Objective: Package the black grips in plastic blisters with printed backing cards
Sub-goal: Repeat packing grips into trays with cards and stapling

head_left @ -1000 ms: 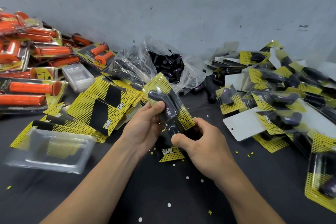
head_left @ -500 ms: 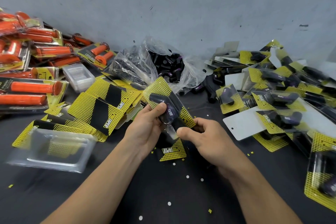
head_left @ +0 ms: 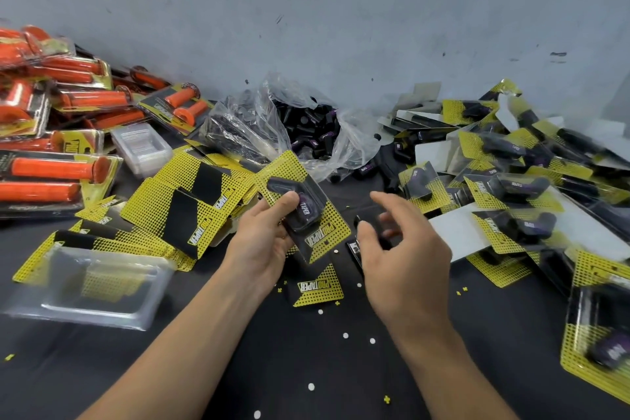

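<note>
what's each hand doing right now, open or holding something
Left hand: holding the blister pack, thumb on top.
Right hand: open, fingers spread, holding nothing.

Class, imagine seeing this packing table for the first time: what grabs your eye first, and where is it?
The pile of bright orange grips in clear blister packs at far left stands out most. At centre, the left hand holds a yellow-and-black carded blister pack with a black grip, the right hand open beside it. A heap of finished yellow-carded packs fills the right side.
</note>
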A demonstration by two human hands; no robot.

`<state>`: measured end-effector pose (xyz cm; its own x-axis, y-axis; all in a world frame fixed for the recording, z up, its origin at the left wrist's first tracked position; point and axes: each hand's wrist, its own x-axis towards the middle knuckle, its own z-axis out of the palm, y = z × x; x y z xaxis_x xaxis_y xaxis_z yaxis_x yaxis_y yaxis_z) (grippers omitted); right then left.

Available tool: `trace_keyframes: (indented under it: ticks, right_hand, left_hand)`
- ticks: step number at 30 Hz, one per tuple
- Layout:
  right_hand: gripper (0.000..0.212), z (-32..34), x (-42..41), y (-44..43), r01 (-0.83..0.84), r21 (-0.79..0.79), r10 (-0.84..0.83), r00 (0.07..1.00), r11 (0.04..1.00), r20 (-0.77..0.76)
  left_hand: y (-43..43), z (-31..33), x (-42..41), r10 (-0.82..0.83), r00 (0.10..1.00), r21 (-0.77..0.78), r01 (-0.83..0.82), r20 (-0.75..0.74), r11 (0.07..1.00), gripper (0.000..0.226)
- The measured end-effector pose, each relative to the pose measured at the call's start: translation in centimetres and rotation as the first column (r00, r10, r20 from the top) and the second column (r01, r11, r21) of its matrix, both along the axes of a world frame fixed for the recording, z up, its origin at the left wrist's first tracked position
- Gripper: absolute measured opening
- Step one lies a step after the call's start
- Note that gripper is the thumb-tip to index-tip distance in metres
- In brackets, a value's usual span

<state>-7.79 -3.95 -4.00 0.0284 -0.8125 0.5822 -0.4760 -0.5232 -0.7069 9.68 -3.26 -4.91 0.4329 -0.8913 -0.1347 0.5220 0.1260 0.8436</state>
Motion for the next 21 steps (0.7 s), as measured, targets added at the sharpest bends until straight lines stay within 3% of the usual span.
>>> trace_keyframes:
  ticks: [3,4,8,11,16,18,21]
  right_hand:
    - [0.061,-0.6,1.2,0.7,-0.170,0.191,0.153,0.983,0.967,0.097]
    - [0.058,-0.8,1.5,0.9,-0.222,0.256,0.196,0.973,0.941,0.123]
    - [0.012,-1.0,2.5,1.3,-0.454,0.371,0.316,0.871,0.810,0.377]
    - [0.011,-0.9,2.3,0.8,-0.400,0.322,0.297,0.898,0.858,0.325]
    - [0.023,-0.8,0.9,-0.1,-0.345,0.274,0.275,0.925,0.898,0.261]
    - [0.013,-0.5,0.4,-0.4,-0.367,0.275,0.271,0.904,0.888,0.331]
    - [0.011,-0.2,-0.4,-1.5,-0.358,0.270,0.185,0.842,0.894,0.507]
  left_hand:
    - [0.1,0.3,-0.1,-0.037,0.996,-0.024,0.035,-0.080,0.999,0.035]
    - [0.1,0.3,-0.2,-0.077,0.993,-0.038,0.074,-0.091,0.997,0.030]
    - [0.7,0.4,-0.4,-0.194,0.980,-0.057,0.192,-0.044,0.980,0.029]
    - [0.9,0.5,-0.1,-0.196,0.980,-0.096,0.197,0.017,0.976,0.037]
    - [0.8,1.3,1.8,-0.091,0.973,-0.154,0.059,-0.210,0.986,0.043]
    - [0.7,1.1,2.3,-0.060,0.978,-0.096,0.041,-0.200,0.994,0.027]
    - [0.6,0.6,2.1,-0.035,0.999,0.029,0.036,-0.029,0.999,0.018]
